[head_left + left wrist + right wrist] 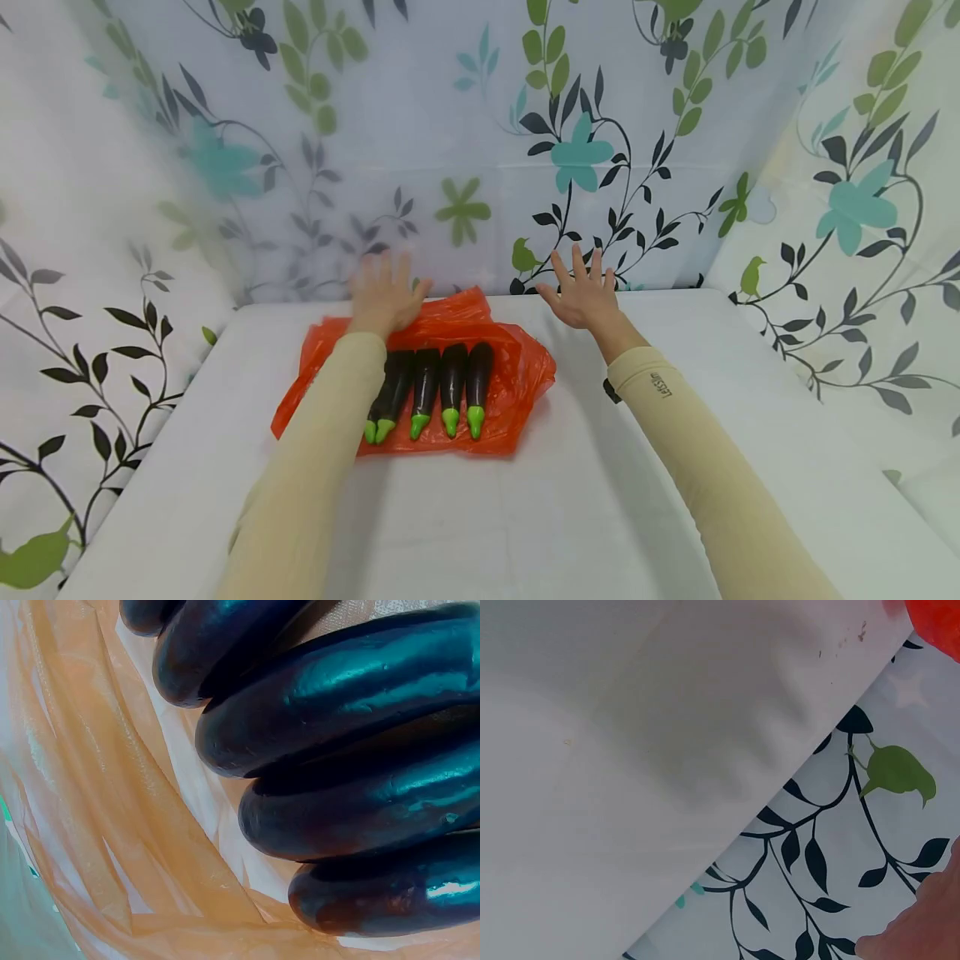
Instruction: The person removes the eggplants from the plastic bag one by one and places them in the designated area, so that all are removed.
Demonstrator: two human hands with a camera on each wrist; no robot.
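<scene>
Just left of centre: eggplants (pixel 426 382) are lying side by side on red plastic (pixel 531 375), presumably serving as their mat on the desk (pixel 540 525) | left grip (pixel 386 298): spread, overlapping the plastic's upper edge | right grip (pixel 587 296): spread, right of centre, holding nothing

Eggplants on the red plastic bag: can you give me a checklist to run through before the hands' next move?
1. Eggplants side by side on the red plastic bag: ok.
2. Bag smoothed out: not ok, its edges are crumpled.
3. Leftmost eggplant fully visible from the head: not ok, left sleeve covers part.
4. Right hand free: ok, fingers spread, holding nothing.
5. Left hand clear of the bag: cannot tell, blurred and overlapping it in the head view.
</scene>
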